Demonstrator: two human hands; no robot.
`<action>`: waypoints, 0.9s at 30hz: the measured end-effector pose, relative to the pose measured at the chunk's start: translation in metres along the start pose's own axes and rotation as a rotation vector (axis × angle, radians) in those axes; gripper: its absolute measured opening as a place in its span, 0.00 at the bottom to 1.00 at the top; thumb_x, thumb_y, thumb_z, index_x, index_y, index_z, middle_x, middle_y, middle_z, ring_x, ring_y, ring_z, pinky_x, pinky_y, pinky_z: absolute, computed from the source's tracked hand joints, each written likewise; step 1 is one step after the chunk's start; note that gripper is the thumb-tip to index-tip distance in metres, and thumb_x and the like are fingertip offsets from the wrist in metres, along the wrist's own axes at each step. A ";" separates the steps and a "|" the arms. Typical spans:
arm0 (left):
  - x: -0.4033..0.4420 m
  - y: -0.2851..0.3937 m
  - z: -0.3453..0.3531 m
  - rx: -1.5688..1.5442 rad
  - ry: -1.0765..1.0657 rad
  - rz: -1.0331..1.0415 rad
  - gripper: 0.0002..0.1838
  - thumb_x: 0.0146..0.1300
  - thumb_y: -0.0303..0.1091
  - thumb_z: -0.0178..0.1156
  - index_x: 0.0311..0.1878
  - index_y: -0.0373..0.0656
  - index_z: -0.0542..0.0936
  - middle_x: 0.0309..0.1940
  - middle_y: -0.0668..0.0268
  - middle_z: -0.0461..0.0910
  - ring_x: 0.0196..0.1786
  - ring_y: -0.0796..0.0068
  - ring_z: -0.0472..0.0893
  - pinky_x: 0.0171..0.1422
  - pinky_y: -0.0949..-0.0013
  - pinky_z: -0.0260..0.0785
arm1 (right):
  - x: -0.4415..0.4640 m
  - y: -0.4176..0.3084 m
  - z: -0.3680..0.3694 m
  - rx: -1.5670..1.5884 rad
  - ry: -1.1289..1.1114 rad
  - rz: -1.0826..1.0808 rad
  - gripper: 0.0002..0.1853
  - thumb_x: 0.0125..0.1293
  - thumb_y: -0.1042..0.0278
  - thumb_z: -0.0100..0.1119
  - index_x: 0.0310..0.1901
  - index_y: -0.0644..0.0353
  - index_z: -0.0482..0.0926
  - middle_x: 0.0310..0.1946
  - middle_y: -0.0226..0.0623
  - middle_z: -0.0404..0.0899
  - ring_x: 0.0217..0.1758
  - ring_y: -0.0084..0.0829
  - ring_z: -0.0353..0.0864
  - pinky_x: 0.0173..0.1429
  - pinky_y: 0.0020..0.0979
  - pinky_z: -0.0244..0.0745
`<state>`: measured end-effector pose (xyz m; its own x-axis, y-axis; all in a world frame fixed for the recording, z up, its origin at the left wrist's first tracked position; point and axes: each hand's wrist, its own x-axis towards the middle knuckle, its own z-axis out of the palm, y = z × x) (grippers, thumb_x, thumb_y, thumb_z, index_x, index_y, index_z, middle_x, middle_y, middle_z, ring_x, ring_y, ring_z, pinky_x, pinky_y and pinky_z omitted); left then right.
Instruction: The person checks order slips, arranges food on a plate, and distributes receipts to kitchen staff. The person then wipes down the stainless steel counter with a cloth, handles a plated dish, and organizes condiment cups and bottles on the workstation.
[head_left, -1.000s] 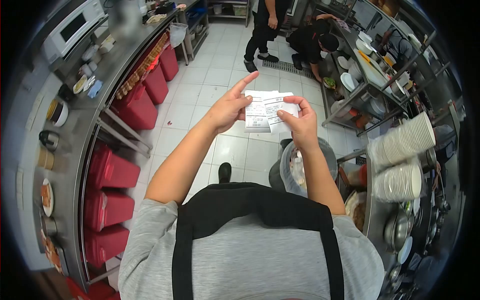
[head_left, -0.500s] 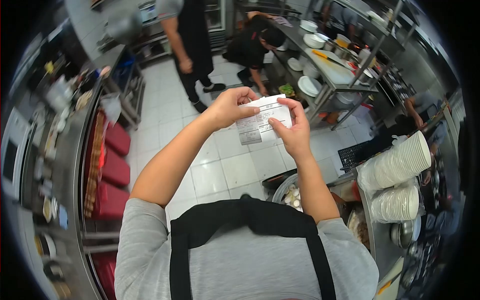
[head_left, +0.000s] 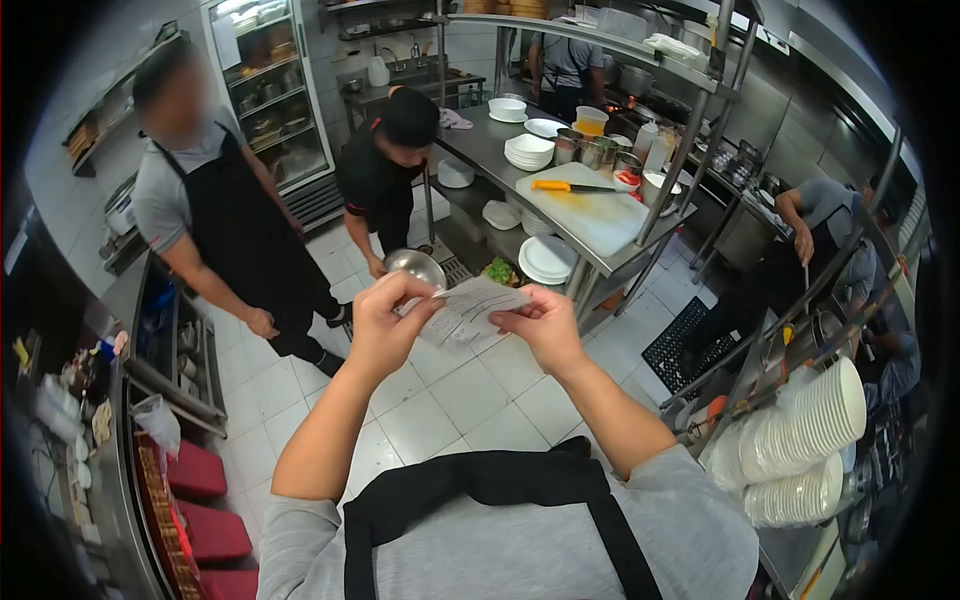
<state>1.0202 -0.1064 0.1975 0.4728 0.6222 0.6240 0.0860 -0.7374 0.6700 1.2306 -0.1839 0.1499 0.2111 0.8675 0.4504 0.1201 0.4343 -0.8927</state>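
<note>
Paper: printed slips [head_left: 468, 312] hang over the tiled floor [head_left: 500, 400], held out in front of the apron [head_left: 475, 490] between two bare hands.
Left hand [head_left: 390, 315]: thumb and bent fingers pinch the slips' upper left edge.
Right hand [head_left: 543, 330]: thumb and forefinger pinch the right edge.
Counter [head_left: 490, 150]: an orange-handled knife [head_left: 570, 186] lies across a board [head_left: 605, 222], near stacked bowls [head_left: 529, 152].
Right foreground: stacked cups [head_left: 795, 425] lean in clear plastic.
Co-workers: one in an apron stands at left; another, in a black cap [head_left: 408, 118], bends near a metal bowl [head_left: 418, 266].
</note>
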 end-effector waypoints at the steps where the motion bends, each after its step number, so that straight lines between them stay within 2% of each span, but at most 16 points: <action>1: 0.009 -0.019 0.004 -0.067 0.048 0.062 0.05 0.54 0.17 0.60 0.33 0.36 0.76 0.30 0.65 0.77 0.32 0.80 0.77 0.39 0.78 0.68 | 0.016 -0.003 -0.001 -0.259 0.030 -0.159 0.11 0.52 0.82 0.64 0.38 0.61 0.80 0.35 0.34 0.82 0.37 0.24 0.81 0.37 0.27 0.75; 2: 0.017 -0.039 0.009 -0.134 0.094 0.123 0.05 0.54 0.17 0.60 0.33 0.36 0.76 0.30 0.64 0.77 0.34 0.79 0.78 0.40 0.78 0.69 | 0.036 -0.012 -0.005 -0.512 0.065 -0.615 0.08 0.53 0.82 0.64 0.35 0.64 0.79 0.35 0.36 0.82 0.34 0.24 0.80 0.37 0.25 0.74; 5: 0.047 -0.083 0.018 -0.332 0.177 0.176 0.06 0.57 0.15 0.57 0.34 0.37 0.75 0.33 0.61 0.78 0.38 0.75 0.78 0.44 0.76 0.70 | 0.088 -0.001 -0.002 -0.429 0.115 -0.629 0.09 0.50 0.80 0.66 0.35 0.61 0.81 0.34 0.36 0.81 0.35 0.27 0.81 0.40 0.26 0.76; 9: 0.111 -0.133 0.014 -0.378 0.207 0.154 0.07 0.55 0.15 0.59 0.36 0.35 0.76 0.37 0.59 0.80 0.40 0.74 0.80 0.42 0.76 0.72 | 0.168 0.045 -0.010 0.178 -0.122 0.006 0.09 0.53 0.81 0.65 0.38 0.66 0.81 0.36 0.35 0.81 0.38 0.24 0.81 0.43 0.24 0.77; 11: 0.147 -0.160 0.018 -0.386 0.214 0.110 0.09 0.54 0.16 0.59 0.38 0.35 0.77 0.40 0.59 0.79 0.41 0.73 0.79 0.42 0.76 0.72 | 0.223 0.065 -0.032 -0.040 -0.114 -0.053 0.06 0.56 0.81 0.61 0.36 0.66 0.81 0.35 0.31 0.80 0.39 0.21 0.80 0.44 0.22 0.75; 12: 0.163 -0.173 0.020 -0.385 0.221 0.095 0.15 0.54 0.17 0.61 0.46 0.37 0.75 0.48 0.59 0.76 0.45 0.73 0.78 0.44 0.75 0.72 | 0.255 0.074 -0.048 0.026 -0.006 -0.132 0.05 0.58 0.81 0.57 0.35 0.65 0.81 0.34 0.31 0.80 0.39 0.20 0.79 0.45 0.22 0.74; 13: 0.177 -0.183 0.023 -0.430 0.208 0.097 0.21 0.53 0.19 0.62 0.51 0.39 0.72 0.54 0.60 0.73 0.50 0.73 0.75 0.48 0.73 0.71 | 0.289 0.079 -0.070 -0.074 0.190 -0.134 0.05 0.60 0.80 0.55 0.36 0.65 0.80 0.34 0.31 0.80 0.38 0.20 0.78 0.45 0.23 0.74; 14: 0.188 -0.190 0.030 -0.473 0.185 0.075 0.23 0.53 0.20 0.63 0.53 0.40 0.72 0.55 0.61 0.72 0.50 0.73 0.74 0.49 0.73 0.70 | 0.331 0.101 -0.103 0.164 0.349 -0.202 0.04 0.60 0.79 0.54 0.36 0.65 0.78 0.33 0.31 0.79 0.36 0.20 0.77 0.44 0.23 0.73; 15: 0.195 -0.195 0.037 -0.513 0.162 0.048 0.24 0.52 0.21 0.63 0.55 0.41 0.71 0.55 0.61 0.72 0.51 0.73 0.74 0.50 0.72 0.70 | 0.377 0.126 -0.145 0.188 0.534 -0.338 0.05 0.61 0.80 0.51 0.37 0.64 0.75 0.34 0.33 0.78 0.34 0.22 0.77 0.43 0.26 0.75; 17: 0.203 -0.205 0.048 -0.452 0.041 0.007 0.25 0.52 0.22 0.63 0.55 0.40 0.72 0.53 0.61 0.74 0.50 0.72 0.75 0.49 0.72 0.70 | 0.434 0.119 -0.202 0.457 0.729 -0.459 0.07 0.62 0.83 0.46 0.40 0.63 0.70 0.34 0.38 0.77 0.35 0.32 0.79 0.38 0.32 0.79; 18: 0.206 -0.209 0.052 -0.390 0.000 0.027 0.23 0.52 0.23 0.63 0.54 0.40 0.73 0.52 0.61 0.74 0.49 0.72 0.75 0.48 0.72 0.71 | 0.468 0.131 -0.241 0.475 0.831 -0.480 0.07 0.61 0.84 0.51 0.40 0.64 0.69 0.35 0.40 0.77 0.35 0.34 0.80 0.36 0.31 0.80; 19: 0.209 -0.214 0.056 -0.327 -0.037 0.046 0.22 0.52 0.24 0.64 0.53 0.39 0.74 0.51 0.60 0.75 0.49 0.72 0.76 0.48 0.72 0.71 | 0.484 0.127 -0.266 0.535 0.827 -0.475 0.10 0.59 0.84 0.56 0.40 0.63 0.69 0.36 0.41 0.78 0.35 0.33 0.80 0.36 0.31 0.79; 21: 0.211 -0.224 0.064 -0.275 -0.043 0.014 0.22 0.51 0.25 0.65 0.51 0.39 0.76 0.49 0.59 0.76 0.47 0.71 0.77 0.47 0.72 0.72 | 0.518 0.130 -0.305 0.606 0.864 -0.545 0.11 0.59 0.81 0.59 0.41 0.63 0.69 0.39 0.40 0.78 0.34 0.31 0.79 0.37 0.32 0.78; 24: 0.212 -0.235 0.075 -0.259 0.025 -0.129 0.23 0.50 0.22 0.64 0.52 0.39 0.75 0.49 0.60 0.76 0.48 0.71 0.77 0.49 0.71 0.71 | 0.553 0.140 -0.333 0.726 1.018 -0.494 0.10 0.58 0.82 0.60 0.38 0.61 0.70 0.36 0.39 0.78 0.33 0.31 0.79 0.35 0.30 0.78; 27: 0.206 -0.246 0.092 -0.300 0.143 -0.240 0.25 0.51 0.20 0.60 0.55 0.38 0.72 0.51 0.60 0.76 0.50 0.72 0.76 0.51 0.71 0.70 | 0.566 0.154 -0.343 0.714 1.053 -0.530 0.09 0.58 0.82 0.60 0.38 0.61 0.71 0.36 0.39 0.78 0.34 0.31 0.79 0.36 0.30 0.78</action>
<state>1.1770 0.1789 0.1248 0.3418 0.8130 0.4713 -0.0905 -0.4707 0.8776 1.7015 0.2907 0.2714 0.9630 0.1089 0.2466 -0.0364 0.9589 -0.2814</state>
